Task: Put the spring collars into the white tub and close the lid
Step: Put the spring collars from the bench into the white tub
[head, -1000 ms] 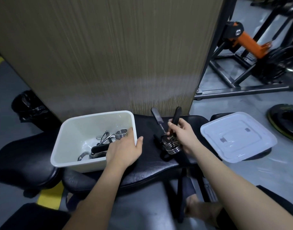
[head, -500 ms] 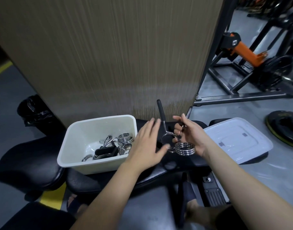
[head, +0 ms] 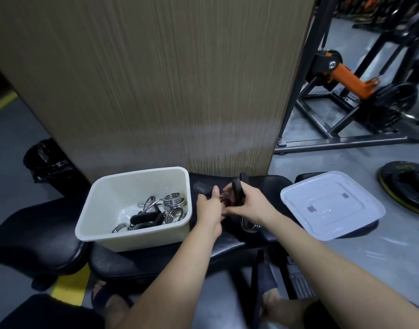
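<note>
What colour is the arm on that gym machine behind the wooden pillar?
The machine's arm is orange, on a black frame; the head view, the only one, shows it at upper right.

Location: a gym floor. Indicators follow. A black steel machine frame (head: 346, 138) stands at right on a grey floor (head: 322, 160), fitted with an orange lever arm (head: 351, 78) and a loaded weight plate (head: 391, 103). A second plate (head: 405, 186) lies flat on the floor at far right. Black padded bench cushions (head: 37, 233) fill the foreground. A white tub (head: 132, 236) on one cushion contains chrome spring collars (head: 174, 201), used to lock plates onto bars. Yellow floor marking (head: 70, 288) shows below the cushions. More equipment appears in the far background, too blurred to identify.
</note>
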{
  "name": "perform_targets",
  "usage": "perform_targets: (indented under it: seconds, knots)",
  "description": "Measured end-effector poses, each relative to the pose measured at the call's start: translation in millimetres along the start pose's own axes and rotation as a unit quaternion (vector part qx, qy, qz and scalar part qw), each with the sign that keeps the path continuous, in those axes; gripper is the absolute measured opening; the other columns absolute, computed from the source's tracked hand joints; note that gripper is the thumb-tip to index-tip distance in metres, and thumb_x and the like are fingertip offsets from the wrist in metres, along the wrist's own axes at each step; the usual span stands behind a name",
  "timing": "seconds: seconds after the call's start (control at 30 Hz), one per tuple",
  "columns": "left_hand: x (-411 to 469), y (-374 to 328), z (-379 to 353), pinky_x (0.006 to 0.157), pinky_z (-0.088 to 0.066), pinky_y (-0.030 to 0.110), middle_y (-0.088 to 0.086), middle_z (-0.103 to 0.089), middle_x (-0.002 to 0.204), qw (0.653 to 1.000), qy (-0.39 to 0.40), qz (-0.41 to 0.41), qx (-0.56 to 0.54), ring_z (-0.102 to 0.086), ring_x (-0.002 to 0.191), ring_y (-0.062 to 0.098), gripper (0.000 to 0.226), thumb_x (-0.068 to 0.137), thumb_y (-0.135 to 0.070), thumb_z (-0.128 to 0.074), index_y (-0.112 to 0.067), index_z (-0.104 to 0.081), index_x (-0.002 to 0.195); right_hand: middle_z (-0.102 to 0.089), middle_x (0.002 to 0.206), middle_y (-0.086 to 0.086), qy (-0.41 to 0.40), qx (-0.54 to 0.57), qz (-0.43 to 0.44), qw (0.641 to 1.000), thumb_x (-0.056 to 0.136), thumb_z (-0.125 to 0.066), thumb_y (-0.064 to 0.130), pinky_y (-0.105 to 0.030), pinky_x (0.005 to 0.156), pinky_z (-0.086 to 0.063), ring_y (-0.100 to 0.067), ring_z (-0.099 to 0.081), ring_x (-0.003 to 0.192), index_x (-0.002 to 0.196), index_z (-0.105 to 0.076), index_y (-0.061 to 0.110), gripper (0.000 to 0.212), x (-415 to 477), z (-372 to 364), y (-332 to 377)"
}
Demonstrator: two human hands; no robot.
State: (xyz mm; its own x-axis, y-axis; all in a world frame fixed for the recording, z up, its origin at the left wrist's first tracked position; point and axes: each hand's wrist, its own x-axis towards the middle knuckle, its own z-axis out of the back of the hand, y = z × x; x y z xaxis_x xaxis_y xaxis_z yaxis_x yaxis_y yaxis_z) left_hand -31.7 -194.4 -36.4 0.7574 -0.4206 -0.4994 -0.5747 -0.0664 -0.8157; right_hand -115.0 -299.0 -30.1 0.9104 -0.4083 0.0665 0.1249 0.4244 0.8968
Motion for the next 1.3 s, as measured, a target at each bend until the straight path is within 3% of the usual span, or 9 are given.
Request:
perform_targets:
  seconds: [0.17, 0.3, 0.53, 0.8, 0.9, 1.0, 1.07, 1.2, 1.3]
  knots:
    - [-1, 29, 9, 0.075, -0.055, 0.04, 0.017, -0.067, 0.123, 0.995, -0.023, -0.01, -0.099, -0.069, 0.103, 0.026, 0.009, 0.104, -0.024, -0.051, -0.016, -0.051, 0.105, -0.056, 0.133, 0.007, -0.024, -0.128, 0.016, 0.991, 0.069, -0.089, 0.034, -0.026, 0.106, -0.042, -0.01, -0.052, 0.125, 0.132, -0.057, 0.023, 0.072, -9, -25, -60]
    - [5, 31, 16, 0.095, -0.054, 0.047, 0.022, -0.065, 0.124, 0.992, -0.009, -0.03, -0.126, -0.067, 0.111, 0.032, 0.024, 0.105, -0.022, -0.05, -0.007, -0.056, 0.122, -0.034, 0.16, 0.0, 0.011, -0.251, -0.021, 0.968, 0.079, -0.082, 0.027, -0.048, 0.119, -0.029, -0.022, -0.027, 0.15, 0.158, -0.021, 0.027, 0.1, -21, -14, -98]
    - [5, 24, 2, 0.089, -0.058, 0.038, 0.021, -0.068, 0.116, 0.993, -0.004, -0.051, -0.108, -0.069, 0.109, 0.032, 0.027, 0.103, -0.02, -0.055, -0.012, -0.062, 0.127, -0.005, 0.169, -0.001, 0.037, -0.261, -0.067, 0.962, 0.094, -0.066, 0.025, -0.044, 0.125, -0.012, -0.024, -0.01, 0.155, 0.161, -0.008, 0.015, 0.089, -27, -5, -105]
    - [-8, -26, -11, 0.096, -0.055, 0.032, 0.011, -0.068, 0.11, 0.979, 0.029, -0.2, -0.042, -0.066, 0.113, 0.018, 0.02, 0.101, -0.014, -0.058, -0.019, -0.071, 0.114, -0.039, 0.158, -0.008, -0.029, -0.277, -0.153, 0.948, 0.093, -0.066, 0.038, -0.046, 0.122, -0.021, -0.03, -0.032, 0.148, 0.153, -0.037, 0.01, 0.072, -25, 11, -98]
    - [-9, -36, -6, 0.098, -0.055, 0.036, 0.014, -0.068, 0.115, 0.974, 0.043, -0.223, 0.006, -0.065, 0.118, 0.022, 0.018, 0.101, -0.013, -0.057, -0.013, -0.07, 0.114, -0.072, 0.118, -0.002, -0.131, -0.052, -0.185, 0.973, 0.097, -0.055, 0.034, -0.042, 0.1, -0.046, -0.027, -0.061, 0.117, 0.119, -0.073, 0.024, 0.03, -7, 24, -58]
    - [-21, -43, -6, 0.096, -0.056, 0.034, 0.013, -0.067, 0.113, 0.97, 0.093, -0.224, 0.001, -0.065, 0.115, 0.025, 0.014, 0.102, -0.012, -0.054, -0.013, -0.066, 0.109, -0.068, 0.086, -0.012, -0.039, 0.333, -0.304, 0.892, 0.097, -0.045, 0.057, -0.034, 0.061, -0.054, -0.029, -0.064, 0.069, 0.108, -0.063, 0.027, 0.037, 3, 29, 3]
    - [-35, -51, -5, 0.095, -0.056, 0.034, 0.015, -0.068, 0.116, 0.968, 0.141, -0.205, -0.019, -0.067, 0.113, 0.024, 0.015, 0.103, -0.013, -0.051, -0.01, -0.064, 0.111, -0.067, 0.087, -0.017, 0.033, 0.385, -0.319, 0.865, 0.094, -0.047, 0.065, -0.029, 0.055, -0.056, -0.026, -0.065, 0.063, 0.11, -0.061, 0.02, 0.05, 5, 26, 33]
    - [-58, -69, 13, 0.094, -0.057, 0.038, 0.015, -0.071, 0.12, 0.968, 0.186, -0.166, 0.032, -0.071, 0.11, 0.022, 0.023, 0.103, -0.018, -0.051, -0.008, -0.064, 0.12, -0.066, 0.072, -0.015, -0.064, 0.478, -0.291, 0.826, 0.101, -0.054, 0.013, -0.02, 0.04, -0.046, -0.013, -0.054, 0.044, 0.105, -0.062, -0.001, 0.017, 13, 17, 62]
    - [-68, -89, 40, 0.086, -0.06, 0.04, 0.014, -0.073, 0.118, 0.956, 0.19, -0.157, 0.157, -0.073, 0.103, 0.023, 0.028, 0.101, -0.025, -0.056, -0.008, -0.064, 0.121, -0.07, 0.071, -0.015, -0.136, 0.42, -0.233, 0.867, 0.105, -0.046, 0.01, -0.019, 0.039, -0.042, -0.011, -0.05, 0.041, 0.097, -0.062, 0.006, 0.018, 18, 12, 69]
